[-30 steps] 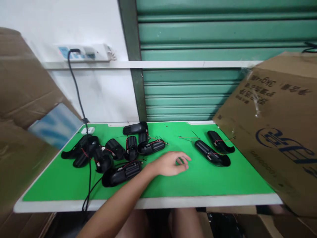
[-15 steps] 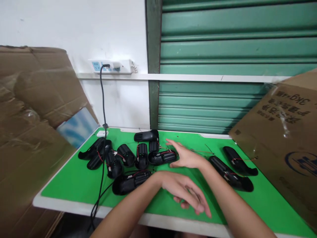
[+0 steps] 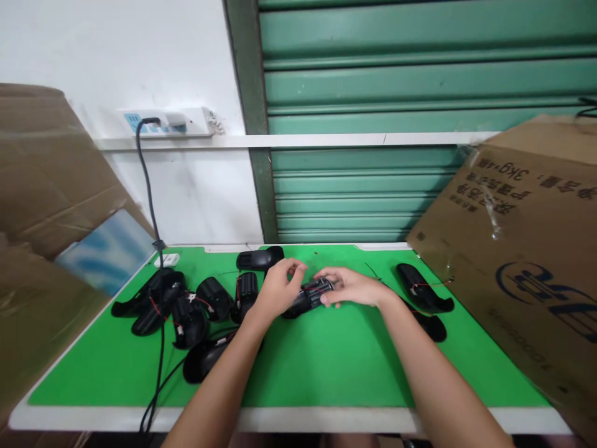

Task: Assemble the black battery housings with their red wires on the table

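Note:
Around the right end of a black plastic housing with a red wire, the fingers of my right hand are closed. My left hand is over the housing's left part, its thumb and fingers bent toward each other at the top; whether it grips anything is hard to tell. Just behind my left hand lies another black housing. Several more black housings with thin red wires lie left of my hands, one of them partly behind my left forearm.
Two black housings lie on the green table mat at the right. A black cable hangs from the wall socket strip across the left side. Cardboard boxes flank the table.
My left hand has moved up from near the front edge to the housing. My right hand has closed on that housing's end. The view has shifted to the right.

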`<state>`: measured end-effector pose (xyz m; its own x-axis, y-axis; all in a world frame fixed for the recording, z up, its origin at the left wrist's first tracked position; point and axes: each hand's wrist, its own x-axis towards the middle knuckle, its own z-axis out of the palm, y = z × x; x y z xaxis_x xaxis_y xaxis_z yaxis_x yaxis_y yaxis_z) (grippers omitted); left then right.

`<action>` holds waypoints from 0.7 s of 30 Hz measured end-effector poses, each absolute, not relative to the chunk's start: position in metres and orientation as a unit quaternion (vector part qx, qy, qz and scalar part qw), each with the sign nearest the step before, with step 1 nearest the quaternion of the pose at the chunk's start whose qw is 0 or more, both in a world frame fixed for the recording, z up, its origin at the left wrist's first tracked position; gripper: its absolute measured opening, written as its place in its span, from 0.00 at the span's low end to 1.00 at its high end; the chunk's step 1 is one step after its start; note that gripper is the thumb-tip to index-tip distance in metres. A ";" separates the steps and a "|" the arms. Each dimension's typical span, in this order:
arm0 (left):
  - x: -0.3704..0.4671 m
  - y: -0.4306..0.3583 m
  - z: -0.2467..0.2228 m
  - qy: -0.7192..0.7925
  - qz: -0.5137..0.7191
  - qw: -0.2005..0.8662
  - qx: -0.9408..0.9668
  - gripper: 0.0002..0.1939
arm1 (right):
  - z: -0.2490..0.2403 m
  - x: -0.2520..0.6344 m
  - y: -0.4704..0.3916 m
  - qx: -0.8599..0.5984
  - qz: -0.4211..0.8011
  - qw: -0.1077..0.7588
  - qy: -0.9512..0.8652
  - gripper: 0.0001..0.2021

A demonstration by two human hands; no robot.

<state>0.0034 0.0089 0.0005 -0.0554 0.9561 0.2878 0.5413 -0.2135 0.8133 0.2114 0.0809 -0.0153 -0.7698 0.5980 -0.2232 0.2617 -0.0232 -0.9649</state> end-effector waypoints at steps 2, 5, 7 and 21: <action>0.004 0.008 -0.001 0.582 0.423 0.231 0.655 0.16 | -0.013 0.215 0.082 -0.319 0.654 0.129 -0.674 0.25; 0.006 0.007 0.002 0.556 0.450 0.310 0.627 0.19 | -0.004 0.223 0.083 -0.298 0.646 0.155 -0.686 0.22; 0.008 0.006 0.005 0.505 0.456 0.429 0.594 0.22 | 0.004 0.228 0.082 -0.273 0.645 0.178 -0.691 0.21; 0.028 0.004 0.009 0.451 0.534 0.625 0.347 0.18 | 0.006 0.209 0.063 -0.315 0.586 0.342 -0.664 0.21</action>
